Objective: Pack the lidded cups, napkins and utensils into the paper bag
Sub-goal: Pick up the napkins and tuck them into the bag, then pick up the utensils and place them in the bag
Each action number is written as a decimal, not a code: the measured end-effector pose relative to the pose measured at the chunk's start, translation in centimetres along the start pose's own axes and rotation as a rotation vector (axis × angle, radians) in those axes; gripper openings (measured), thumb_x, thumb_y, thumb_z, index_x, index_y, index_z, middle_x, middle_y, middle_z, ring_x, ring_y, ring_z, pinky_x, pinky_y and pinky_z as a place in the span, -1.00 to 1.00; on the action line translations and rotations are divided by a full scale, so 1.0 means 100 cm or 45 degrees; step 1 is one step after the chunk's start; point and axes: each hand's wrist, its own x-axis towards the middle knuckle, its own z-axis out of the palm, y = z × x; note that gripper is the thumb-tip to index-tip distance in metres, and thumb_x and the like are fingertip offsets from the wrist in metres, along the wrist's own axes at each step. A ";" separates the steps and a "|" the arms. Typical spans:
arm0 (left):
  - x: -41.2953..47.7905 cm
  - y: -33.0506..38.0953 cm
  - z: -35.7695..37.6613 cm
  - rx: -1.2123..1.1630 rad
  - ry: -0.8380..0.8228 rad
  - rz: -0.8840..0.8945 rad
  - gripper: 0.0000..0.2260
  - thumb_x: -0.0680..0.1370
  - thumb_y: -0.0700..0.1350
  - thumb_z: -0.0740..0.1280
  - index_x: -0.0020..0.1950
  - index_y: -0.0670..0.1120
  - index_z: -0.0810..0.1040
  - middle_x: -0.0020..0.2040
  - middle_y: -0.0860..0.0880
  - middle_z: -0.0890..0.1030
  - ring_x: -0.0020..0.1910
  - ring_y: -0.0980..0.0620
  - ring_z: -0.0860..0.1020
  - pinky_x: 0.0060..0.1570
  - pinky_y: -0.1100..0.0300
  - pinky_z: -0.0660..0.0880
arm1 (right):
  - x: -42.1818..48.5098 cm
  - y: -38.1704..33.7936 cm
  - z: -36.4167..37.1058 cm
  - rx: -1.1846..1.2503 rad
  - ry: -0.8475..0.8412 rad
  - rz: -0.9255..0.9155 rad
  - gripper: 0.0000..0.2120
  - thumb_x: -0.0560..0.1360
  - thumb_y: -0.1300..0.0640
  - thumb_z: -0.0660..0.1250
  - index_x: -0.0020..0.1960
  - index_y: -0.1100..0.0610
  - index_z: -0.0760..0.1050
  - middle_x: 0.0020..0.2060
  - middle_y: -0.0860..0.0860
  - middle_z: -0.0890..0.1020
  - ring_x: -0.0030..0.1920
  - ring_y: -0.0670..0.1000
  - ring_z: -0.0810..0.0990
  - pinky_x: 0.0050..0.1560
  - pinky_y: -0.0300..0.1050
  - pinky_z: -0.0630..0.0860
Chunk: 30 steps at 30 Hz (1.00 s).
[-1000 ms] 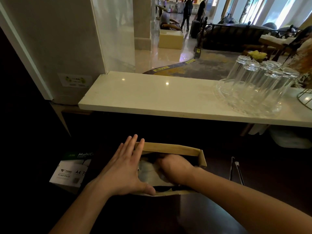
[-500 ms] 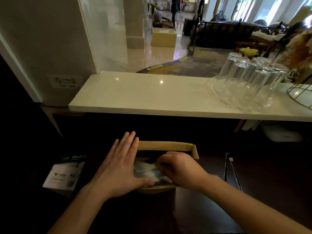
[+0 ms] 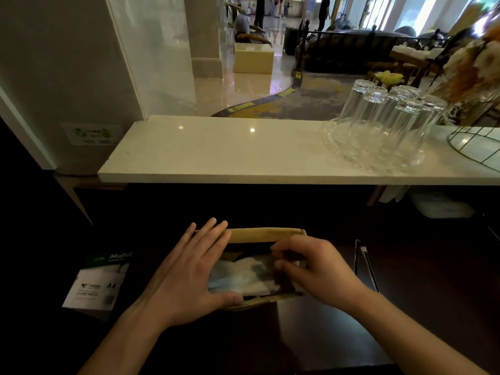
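Note:
A brown paper bag point(image 3: 259, 234) stands open on the dark counter in front of me. White napkins point(image 3: 243, 277) lie at the top of its opening; cups and utensils are hidden inside. My left hand point(image 3: 186, 274) lies flat against the bag's left side, fingers spread, thumb on the near rim. My right hand point(image 3: 313, 266) is over the bag's right end, its curled fingertips at the napkins' right edge and the rim; what they pinch I cannot tell.
Metal tongs point(image 3: 365, 266) lie on the dark counter right of the bag. An A4 paper box point(image 3: 97, 282) sits lower left. A pale stone ledge point(image 3: 216, 152) runs above, carrying several upturned glasses on a glass tray point(image 3: 378, 131) and a wire basket point(image 3: 476, 142).
My right hand has come up out of the bag to its right rim, and the napkins now show in the opening. My left hand stays on the bag's left side.

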 end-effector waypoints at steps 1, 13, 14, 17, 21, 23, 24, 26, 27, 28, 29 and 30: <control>0.000 0.000 0.000 0.008 -0.009 -0.007 0.01 0.38 0.60 0.06 0.61 0.00 -0.10 0.63 0.10 -0.14 0.56 0.14 -0.26 0.52 0.00 -0.20 | -0.003 0.001 -0.003 0.061 0.041 0.031 -0.80 0.45 0.17 0.46 0.06 0.02 0.64 -0.11 -0.13 0.68 -0.05 -0.17 0.65 -0.02 -0.18 0.59; 0.004 0.001 0.000 0.061 -0.052 -0.089 0.11 0.29 0.67 -0.03 0.58 0.00 -0.26 0.59 0.10 -0.34 0.51 0.16 -0.40 0.50 0.03 -0.31 | -0.026 0.091 -0.015 0.123 0.494 0.608 -0.87 0.49 0.15 0.42 0.02 0.02 0.64 -0.16 -0.05 0.70 -0.13 0.02 0.68 -0.06 0.06 0.64; 0.004 0.002 0.000 0.067 -0.059 -0.092 0.11 0.28 0.68 -0.05 0.58 0.00 -0.27 0.58 0.10 -0.35 0.51 0.16 -0.41 0.50 0.04 -0.31 | -0.026 0.111 -0.013 -0.026 0.445 0.699 -0.83 0.50 0.13 0.40 0.09 0.04 0.61 -0.08 -0.03 0.70 -0.08 0.03 0.68 -0.03 0.06 0.63; 0.008 0.003 -0.002 0.071 -0.080 -0.102 0.12 0.27 0.69 -0.07 0.58 0.00 -0.28 0.58 0.10 -0.37 0.50 0.16 -0.43 0.51 0.03 -0.32 | -0.030 0.166 -0.012 -0.432 0.176 0.914 -0.66 0.54 0.09 0.33 0.30 0.13 0.49 0.13 0.13 0.63 0.01 0.13 0.64 0.01 0.09 0.61; 0.010 0.006 -0.002 0.089 -0.103 -0.120 0.13 0.26 0.69 -0.09 0.57 -0.01 -0.31 0.57 0.08 -0.40 0.49 0.15 -0.46 0.53 0.00 -0.30 | -0.042 0.215 -0.010 -0.553 -0.031 1.271 -0.52 0.57 -0.14 0.20 0.35 0.15 0.36 0.27 0.19 0.39 0.24 0.25 0.41 0.17 0.16 0.49; 0.010 0.009 -0.002 0.076 -0.106 -0.127 0.13 0.26 0.69 -0.09 0.57 -0.01 -0.31 0.57 0.08 -0.39 0.49 0.16 -0.46 0.53 0.00 -0.30 | -0.048 0.228 -0.005 -0.525 -0.108 1.419 -0.39 0.54 -0.30 0.12 0.34 0.16 0.38 0.31 0.20 0.34 0.29 0.28 0.36 0.24 0.22 0.44; 0.010 0.009 -0.002 0.071 -0.108 -0.130 0.13 0.26 0.69 -0.09 0.57 -0.01 -0.31 0.57 0.08 -0.39 0.49 0.16 -0.46 0.53 0.00 -0.30 | -0.049 0.231 -0.001 -0.515 -0.141 1.474 -0.30 0.52 -0.36 0.08 0.36 0.18 0.37 0.33 0.22 0.32 0.31 0.29 0.35 0.28 0.23 0.41; 0.009 0.010 -0.002 0.078 -0.114 -0.131 0.13 0.25 0.69 -0.09 0.56 -0.01 -0.32 0.56 0.08 -0.41 0.48 0.16 -0.46 0.53 0.00 -0.30 | -0.051 0.233 0.005 -0.530 -0.132 1.515 -0.18 0.45 -0.45 0.09 0.37 0.20 0.35 0.34 0.23 0.31 0.30 0.29 0.34 0.29 0.21 0.39; 0.008 0.010 -0.001 0.084 -0.117 -0.132 0.13 0.25 0.69 -0.10 0.56 -0.01 -0.33 0.56 0.08 -0.41 0.48 0.15 -0.47 0.53 0.00 -0.31 | -0.052 0.232 0.008 -0.542 -0.104 1.504 -0.16 0.41 -0.48 0.14 0.35 0.20 0.35 0.32 0.22 0.32 0.28 0.28 0.35 0.27 0.20 0.41; 0.007 0.010 -0.001 0.085 -0.117 -0.134 0.13 0.25 0.69 -0.10 0.56 -0.01 -0.33 0.56 0.08 -0.42 0.48 0.16 -0.47 0.52 0.01 -0.31 | -0.051 0.230 0.009 -0.534 -0.066 1.487 -0.17 0.39 -0.47 0.21 0.33 0.20 0.36 0.29 0.21 0.34 0.26 0.27 0.37 0.23 0.17 0.44; 0.007 0.009 -0.001 0.084 -0.115 -0.136 0.13 0.25 0.69 -0.10 0.56 -0.01 -0.34 0.56 0.08 -0.42 0.48 0.16 -0.47 0.52 0.01 -0.32 | -0.051 0.228 0.011 -0.514 -0.027 1.472 -0.20 0.38 -0.43 0.28 0.31 0.20 0.36 0.26 0.20 0.35 0.24 0.25 0.38 0.20 0.15 0.46; 0.007 0.009 -0.001 0.083 -0.114 -0.137 0.13 0.25 0.69 -0.09 0.56 0.00 -0.34 0.55 0.09 -0.43 0.48 0.16 -0.47 0.52 0.02 -0.33 | -0.050 0.226 0.013 -0.502 -0.004 1.462 -0.27 0.41 -0.34 0.34 0.29 0.21 0.36 0.24 0.20 0.37 0.22 0.24 0.39 0.18 0.13 0.48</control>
